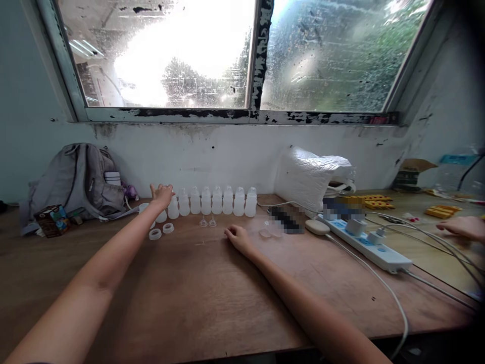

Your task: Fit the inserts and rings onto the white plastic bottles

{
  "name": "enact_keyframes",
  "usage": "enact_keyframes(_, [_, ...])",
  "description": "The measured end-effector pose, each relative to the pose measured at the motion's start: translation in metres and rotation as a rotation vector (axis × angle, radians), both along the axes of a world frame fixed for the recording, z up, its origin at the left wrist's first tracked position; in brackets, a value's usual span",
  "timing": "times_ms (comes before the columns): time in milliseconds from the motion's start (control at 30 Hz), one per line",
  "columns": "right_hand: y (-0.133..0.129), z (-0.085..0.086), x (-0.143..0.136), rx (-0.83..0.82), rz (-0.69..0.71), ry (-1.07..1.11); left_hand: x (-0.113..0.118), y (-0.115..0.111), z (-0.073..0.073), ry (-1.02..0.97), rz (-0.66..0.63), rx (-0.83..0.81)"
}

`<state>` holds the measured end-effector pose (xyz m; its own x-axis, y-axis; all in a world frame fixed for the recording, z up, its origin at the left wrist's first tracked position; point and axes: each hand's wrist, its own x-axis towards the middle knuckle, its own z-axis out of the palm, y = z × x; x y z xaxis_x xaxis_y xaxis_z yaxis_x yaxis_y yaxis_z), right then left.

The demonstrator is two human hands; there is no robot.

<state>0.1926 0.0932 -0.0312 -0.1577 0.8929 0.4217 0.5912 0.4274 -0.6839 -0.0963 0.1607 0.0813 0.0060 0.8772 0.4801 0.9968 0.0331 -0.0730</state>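
Note:
My left hand (162, 195) reaches to the left end of a row of frosted white baby bottles (205, 203). Its fingers are bent at the top of one baby bottle (173, 208), partly hiding it. Several bottles to the right carry clear caps. Under my left wrist stand more bottles (161, 216), partly covered by the arm. Two white screw rings (155, 234) lie near that forearm. Two clear nipples (203, 222) stand in front of the row. On the tabletop rests my right hand (238, 237), fingers loosely curled, with nothing visible in it.
Right of my right hand are translucent discs (265, 233), a blurred dark phone (286, 220), a round white pad (317, 227) and a power strip (367, 242) with cables. A grey backpack (85, 182) and small carton (53, 221) stand left. Another person's hand (460, 226) is far right.

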Motion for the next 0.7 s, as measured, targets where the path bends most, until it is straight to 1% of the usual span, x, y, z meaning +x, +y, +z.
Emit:
enact_keyframes(100, [0.0, -0.001, 0.0, 0.013, 0.006, -0.013, 0.002, -0.004, -0.006, 0.003, -0.001, 0.053])
enact_keyframes(200, [0.001, -0.001, 0.0, 0.015, -0.001, -0.028, 0.008, -0.011, -0.007, 0.007, -0.014, 0.206])
enact_keyframes(267, [0.001, -0.001, 0.0, 0.017, -0.006, -0.04, 0.013, -0.02, -0.007, 0.01, -0.058, 0.278])
enact_keyframes(333, [-0.001, -0.001, 0.0, 0.032, -0.001, -0.059, 0.017, -0.032, -0.01, 0.037, -0.134, 0.226])
enact_keyframes(367, [-0.002, -0.001, 0.0, 0.043, 0.004, -0.075, 0.018, -0.039, -0.014, 0.064, -0.174, 0.164])
enact_keyframes(433, [-0.004, -0.001, -0.001, 0.074, 0.019, -0.123, 0.016, -0.055, -0.027, 0.143, -0.233, 0.019])
enact_keyframes(500, [-0.005, -0.002, -0.005, 0.114, 0.026, -0.182, 0.011, -0.071, -0.044, 0.188, -0.221, -0.07])
enact_keyframes(600, [-0.002, -0.003, -0.013, 0.149, 0.001, -0.243, 0.004, -0.086, -0.068, 0.164, -0.167, -0.119])
enact_keyframes(700, [0.01, -0.002, -0.023, 0.157, -0.061, -0.257, 0.005, -0.089, -0.082, 0.113, -0.148, -0.113])
